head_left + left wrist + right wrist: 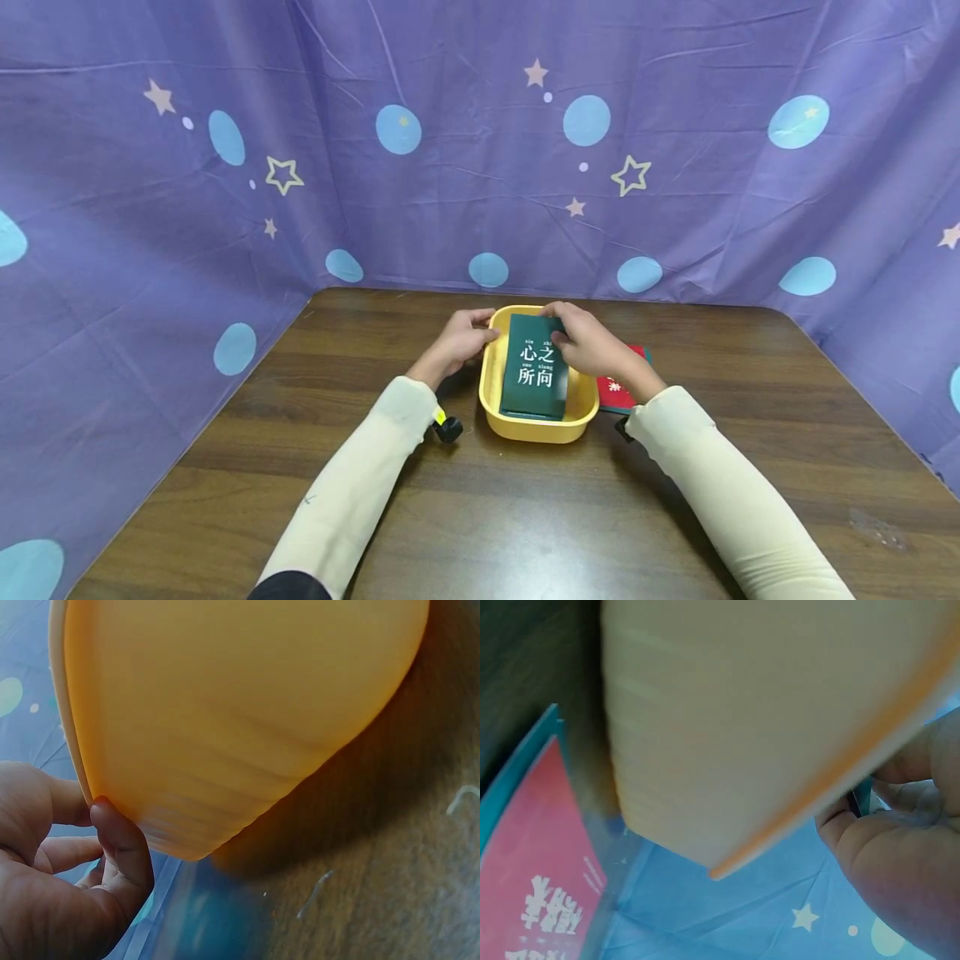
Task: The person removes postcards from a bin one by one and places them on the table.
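Observation:
A yellow plastic basin (534,430) stands on the table with a dark green booklet (534,392) in it, white Chinese characters facing up. My left hand (459,342) is at the basin's left side. The left wrist view shows the thumb and fingers of that hand (67,877) pinching the rim of the basin (240,697). My right hand (592,343) grips the booklet by its upper right edge. In the right wrist view, a dark green sliver of the booklet (862,796) shows between the fingers of the right hand (900,847). The booklet's underside is hidden.
A red booklet (615,395) with a teal edge lies right of the basin, partly under my right forearm. The brown wooden table (487,517) meets a purple curtain (480,183) with stars and blue dots at its far edge.

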### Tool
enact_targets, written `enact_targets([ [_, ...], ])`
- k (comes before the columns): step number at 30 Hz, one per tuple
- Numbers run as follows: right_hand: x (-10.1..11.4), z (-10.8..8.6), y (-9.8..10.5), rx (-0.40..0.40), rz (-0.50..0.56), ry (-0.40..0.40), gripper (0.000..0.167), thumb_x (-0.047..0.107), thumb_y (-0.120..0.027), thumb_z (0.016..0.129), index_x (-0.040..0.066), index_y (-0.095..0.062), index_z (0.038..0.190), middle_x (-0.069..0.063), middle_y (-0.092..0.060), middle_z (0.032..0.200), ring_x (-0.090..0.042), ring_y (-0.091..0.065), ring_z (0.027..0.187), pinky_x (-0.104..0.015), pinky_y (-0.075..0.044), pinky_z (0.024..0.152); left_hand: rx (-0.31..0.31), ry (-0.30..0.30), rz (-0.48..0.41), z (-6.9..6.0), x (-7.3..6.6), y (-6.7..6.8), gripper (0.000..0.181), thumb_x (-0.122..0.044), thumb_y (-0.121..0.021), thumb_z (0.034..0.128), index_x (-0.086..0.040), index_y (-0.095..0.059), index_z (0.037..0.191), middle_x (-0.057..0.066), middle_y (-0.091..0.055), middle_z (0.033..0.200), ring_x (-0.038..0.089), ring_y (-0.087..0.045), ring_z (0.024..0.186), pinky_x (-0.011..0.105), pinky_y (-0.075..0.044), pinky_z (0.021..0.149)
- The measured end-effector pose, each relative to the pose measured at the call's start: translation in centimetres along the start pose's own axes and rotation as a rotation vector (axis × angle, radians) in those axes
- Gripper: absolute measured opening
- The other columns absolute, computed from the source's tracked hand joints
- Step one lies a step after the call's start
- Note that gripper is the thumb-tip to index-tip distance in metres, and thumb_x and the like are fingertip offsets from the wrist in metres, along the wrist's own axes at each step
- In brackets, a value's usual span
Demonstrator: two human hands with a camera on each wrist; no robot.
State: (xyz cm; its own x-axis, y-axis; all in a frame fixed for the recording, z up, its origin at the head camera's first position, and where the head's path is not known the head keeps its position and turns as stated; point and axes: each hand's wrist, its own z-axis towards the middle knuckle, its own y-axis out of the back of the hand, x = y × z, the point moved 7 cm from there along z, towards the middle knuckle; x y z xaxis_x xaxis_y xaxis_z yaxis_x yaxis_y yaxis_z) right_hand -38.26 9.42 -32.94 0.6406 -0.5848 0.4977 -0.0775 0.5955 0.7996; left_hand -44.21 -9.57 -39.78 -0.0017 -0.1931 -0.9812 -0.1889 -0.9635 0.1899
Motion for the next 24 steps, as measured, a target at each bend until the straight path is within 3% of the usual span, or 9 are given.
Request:
enact_targets([
  [7,1.0,-0.3,2.0,-0.058,0.024,0.007,0.031,-0.007,-0.047,0.100,-0.007,-0.054,0.131,-0.021,-0.057,0.124,-0.033,-0.054,0.115,-0.051,-0.047,0.103,0.001,0.004,-0.030,0.5,0.5,0.0,0.057,0.002,-0.061,0.0968,-0.001,-0.046,0.152,0.015,-0.059,0.125,0.020,-0.067,0.083,0.029,-0.062,0.064],
  [16,1.0,-1.0,5.5,-0.164,0.017,-0.006,0.031,-0.005,-0.044,0.103,-0.006,-0.051,0.133,-0.021,-0.054,0.125,-0.032,-0.052,0.109,-0.049,-0.048,0.095,0.006,0.016,-0.016,0.3,0.3,0.0,0.058,0.000,-0.061,0.0981,-0.002,-0.044,0.154,0.016,-0.056,0.131,0.034,-0.066,0.109,0.038,-0.063,0.081],
  [24,0.1,-1.8,8.3,-0.228,0.032,-0.039,0.033,-0.006,-0.042,0.102,-0.008,-0.048,0.135,-0.024,-0.054,0.124,-0.035,-0.054,0.107,-0.051,-0.049,0.093,0.008,0.017,-0.009,0.2,0.2,0.0,0.059,0.000,-0.062,0.0983,-0.003,-0.044,0.154,0.017,-0.056,0.135,0.035,-0.067,0.111,0.039,-0.063,0.082],
])
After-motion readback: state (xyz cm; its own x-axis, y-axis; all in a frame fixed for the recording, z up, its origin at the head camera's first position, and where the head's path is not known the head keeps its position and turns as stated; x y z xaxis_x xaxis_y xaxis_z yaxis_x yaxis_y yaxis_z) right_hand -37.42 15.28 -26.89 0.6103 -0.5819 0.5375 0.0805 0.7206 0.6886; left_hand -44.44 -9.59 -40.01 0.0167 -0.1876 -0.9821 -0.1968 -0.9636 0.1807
